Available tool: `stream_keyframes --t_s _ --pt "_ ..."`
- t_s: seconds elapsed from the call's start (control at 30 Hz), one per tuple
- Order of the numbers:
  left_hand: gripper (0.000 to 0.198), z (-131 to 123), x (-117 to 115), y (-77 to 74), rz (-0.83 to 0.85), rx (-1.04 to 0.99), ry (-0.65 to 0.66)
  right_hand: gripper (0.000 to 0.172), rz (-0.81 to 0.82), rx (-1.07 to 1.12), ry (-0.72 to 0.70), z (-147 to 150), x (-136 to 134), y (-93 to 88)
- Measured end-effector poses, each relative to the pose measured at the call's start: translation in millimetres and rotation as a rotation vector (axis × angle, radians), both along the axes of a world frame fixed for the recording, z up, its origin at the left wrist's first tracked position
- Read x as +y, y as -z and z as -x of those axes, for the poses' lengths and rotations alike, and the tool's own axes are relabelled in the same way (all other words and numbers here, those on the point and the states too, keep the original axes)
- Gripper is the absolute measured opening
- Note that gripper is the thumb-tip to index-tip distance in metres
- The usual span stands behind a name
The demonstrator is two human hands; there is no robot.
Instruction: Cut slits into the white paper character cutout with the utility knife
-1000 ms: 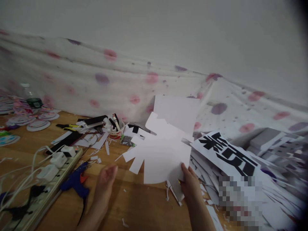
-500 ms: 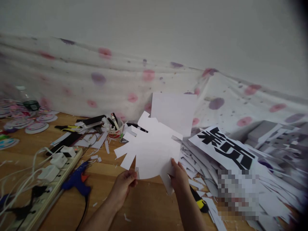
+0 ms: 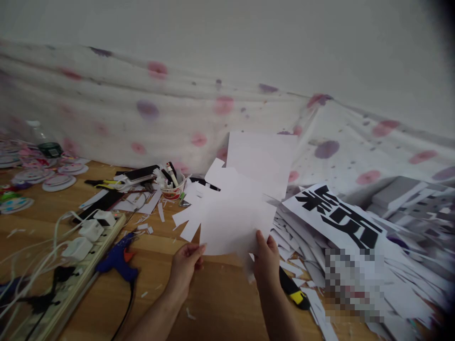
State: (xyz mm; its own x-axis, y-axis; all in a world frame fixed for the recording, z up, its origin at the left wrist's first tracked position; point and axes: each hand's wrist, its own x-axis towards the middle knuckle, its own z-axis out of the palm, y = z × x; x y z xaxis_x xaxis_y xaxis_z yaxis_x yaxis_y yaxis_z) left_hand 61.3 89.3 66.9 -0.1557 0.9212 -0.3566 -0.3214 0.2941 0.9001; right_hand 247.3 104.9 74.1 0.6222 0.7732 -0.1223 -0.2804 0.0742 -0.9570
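On my feed, white chargers (image 3: 91, 230) sit plugged into the power strip (image 3: 103, 244). I see a blue glue gun (image 3: 118, 262) just right of the strip, a pen cup (image 3: 174, 192) beyond it, a bottle (image 3: 47, 146) back to its left, and spotted cloth (image 3: 177, 113) well behind.

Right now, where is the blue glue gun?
In the head view, the blue glue gun lies on the wooden table left of centre, between the power strip on its left and the left hand on its right.
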Motion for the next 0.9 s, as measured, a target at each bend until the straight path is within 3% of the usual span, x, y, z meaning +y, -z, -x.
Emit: stream_keyframes --t_s 0.3,0.47,0.57,0.6,0.67,0.7,0.73,0.77,0.87,0.9 --pt "0.042 -2.0 5.2 10.5 -0.089 0.104 -0.217 0.029 -0.073 -0.165 0.137 19.4 -10.9 -6.7" --pt "0.042 8.4 2.5 11.0 -0.114 0.096 -0.100 0.030 -0.043 -0.092 0.120 10.3 -7.4 -6.6" --pt "0.037 33.7 -2.9 8.4 -0.138 0.189 0.111 0.029 0.024 0.034 0.081 -2.0 -2.5 -3.8" --pt "0.034 46.2 -4.1 7.5 -0.127 0.245 0.263 0.029 0.048 0.057 0.070 -6.5 -1.2 -2.6" --pt "0.027 74.0 -3.8 5.2 -0.052 0.334 0.702 0.031 0.086 0.071 0.038 -15.1 0.4 -0.5" --pt "0.028 87.5 -1.7 3.9 -0.003 0.340 0.860 0.031 0.104 0.074 0.014 -19.1 0.6 0.4" --pt "0.032 99.5 1.7 2.3 0.028 0.342 0.922 0.032 0.122 0.075 -0.015 -22.6 0.6 1.1" --pt "0.035 109.1 6.5 0.7 0.027 0.370 0.857 0.032 0.138 0.074 -0.049 -25.6 0.4 1.6" --pt "0.045 121.0 23.4 -5.0 -0.079 0.376 0.295 0.032 0.172 0.056 -0.161 -30.7 -0.3 2.3" --pt "0.049 119.3 27.9 -6.9 -0.091 0.369 0.197 0.032 0.179 0.044 -0.198 -30.9 -0.3 2.5"
